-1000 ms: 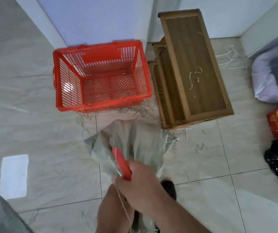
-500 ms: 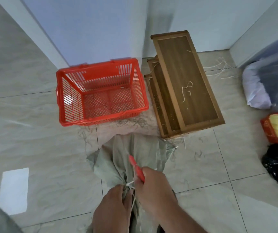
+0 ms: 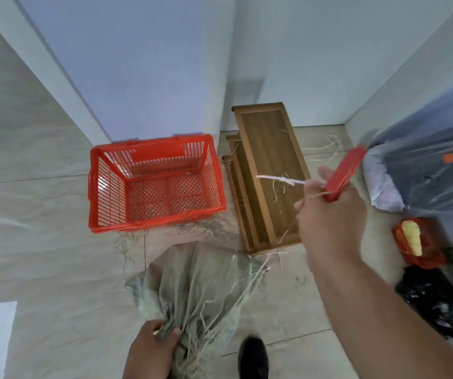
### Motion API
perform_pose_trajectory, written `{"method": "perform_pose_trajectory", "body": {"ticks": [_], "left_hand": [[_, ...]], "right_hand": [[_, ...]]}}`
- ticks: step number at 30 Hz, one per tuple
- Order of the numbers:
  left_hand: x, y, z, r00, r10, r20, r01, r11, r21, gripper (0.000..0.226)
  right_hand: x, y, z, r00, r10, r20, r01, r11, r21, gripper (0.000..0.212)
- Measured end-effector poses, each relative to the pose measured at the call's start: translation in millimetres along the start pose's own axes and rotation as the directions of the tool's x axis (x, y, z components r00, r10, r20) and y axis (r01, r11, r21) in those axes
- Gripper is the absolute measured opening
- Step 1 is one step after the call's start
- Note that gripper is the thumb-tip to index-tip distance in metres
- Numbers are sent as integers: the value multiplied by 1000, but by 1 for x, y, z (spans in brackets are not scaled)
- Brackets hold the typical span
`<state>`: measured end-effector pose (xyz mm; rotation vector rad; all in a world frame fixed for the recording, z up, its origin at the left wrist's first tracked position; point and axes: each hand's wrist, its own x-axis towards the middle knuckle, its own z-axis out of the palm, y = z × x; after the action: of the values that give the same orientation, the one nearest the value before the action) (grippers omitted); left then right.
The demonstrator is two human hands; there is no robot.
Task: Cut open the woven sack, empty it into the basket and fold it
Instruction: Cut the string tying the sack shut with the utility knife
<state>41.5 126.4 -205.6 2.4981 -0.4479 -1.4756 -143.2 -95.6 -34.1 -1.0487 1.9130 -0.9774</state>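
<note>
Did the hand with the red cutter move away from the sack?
Yes. The right hand with the red cutter has swung up and right, from over the sack to beside the wooden frames.

- The floor (image 3: 42, 255) is pale, marble-patterned tile with thin dark grout lines.
- A red slatted basket (image 3: 154, 187) stands on it near the wall.
- Just right of the basket lie stacked wooden frames (image 3: 263, 181).
- The grey-green woven sack (image 3: 192, 285) sits on the tiles in front of the basket.
- Loose pale fibres (image 3: 326, 149) lie scattered round the frames and the basket.
- At the right edge rest a blurred pale bag (image 3: 411, 181), a red packet (image 3: 417, 242) and a black bag (image 3: 436, 299).
- A black shoe (image 3: 252, 356) stands beside the sack.
</note>
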Motion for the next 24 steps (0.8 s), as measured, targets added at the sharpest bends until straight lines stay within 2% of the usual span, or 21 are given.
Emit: {"method": "perform_pose_trajectory", "body": {"ticks": [1, 2, 5, 6, 8, 9, 11, 12, 13, 14, 15, 16, 17, 18, 19, 21, 23, 24], "left_hand": [[-2, 4, -1, 1000, -4, -13, 4, 1000, -1, 27], [-4, 6, -1, 1000, -13, -15, 13, 1000, 1, 24], [-7, 8, -2, 1000, -10, -9, 10, 1000, -27, 21], [-11, 10, -5, 1000, -2, 27, 4, 998, -59, 24], [-13, 10, -10, 991, -19, 136, 30, 996, -81, 27], [-14, 11, -14, 979, -15, 203, 29, 998, -64, 26], [-10, 5, -15, 961, 14, 278, -35, 997, 69, 22], [-6, -1, -13, 956, 13, 293, -50, 992, 117, 23], [-5, -4, -11, 959, 4, 283, -48, 988, 148, 25], [-9, -7, -11, 964, 3, 267, -50, 985, 168, 22], [-16, -7, -11, 975, 30, 218, -70, 982, 176, 12], [-24, -5, -12, 984, 95, 152, -120, 980, 162, 11], [-30, -3, -12, 988, 140, 72, -150, 978, 149, 28], [-35, 0, -14, 985, 171, 22, -173, 977, 126, 40], [-39, 5, -17, 984, 177, -13, -175, 979, 108, 46], [-43, 9, -24, 983, 182, -33, -178, 979, 100, 52], [-56, 15, -33, 984, 172, -42, -170, 984, 51, 54], [-63, 18, -41, 984, 173, -52, -174, 985, -18, 53]], "right_hand": [[20, -15, -1, 998, -22, -65, 23, 1000, 20, 21], [31, -26, -2, 998, -19, -57, 20, 999, 29, 26], [22, -11, -4, 987, 14, 158, 0, 996, -85, 23], [4, 3, -5, 972, 31, 235, -1, 992, -126, 28], [-39, 40, -7, 919, 139, 369, -61, 975, -215, 14], [-61, 56, -8, 859, 226, 460, -135, 966, -222, 7], [-88, 115, -9, 709, 426, 562, -268, 900, -344, 6], [-93, 158, -10, 630, 469, 619, -200, 868, -454, 13], [-99, 191, -11, 546, 469, 694, -129, 866, -484, 25], [-112, 202, -4, 492, 454, 743, -73, 872, -484, 30], [-123, 200, 2, 473, 468, 747, -107, 872, -478, 22], [-138, 183, 14, 513, 479, 712, -146, 866, -478, 15], [-147, 158, 20, 539, 514, 668, -185, 845, -502, 16], [-156, 145, 23, 571, 485, 662, -138, 852, -504, 20], [-163, 140, 23, 525, 493, 694, -107, 847, -521, 27], [-162, 132, 27, 536, 498, 681, -81, 834, -546, 23], [-159, 124, 28, 624, 458, 633, -92, 848, -523, 4], [-156, 118, 25, 649, 443, 619, -114, 860, -497, 6]]}}
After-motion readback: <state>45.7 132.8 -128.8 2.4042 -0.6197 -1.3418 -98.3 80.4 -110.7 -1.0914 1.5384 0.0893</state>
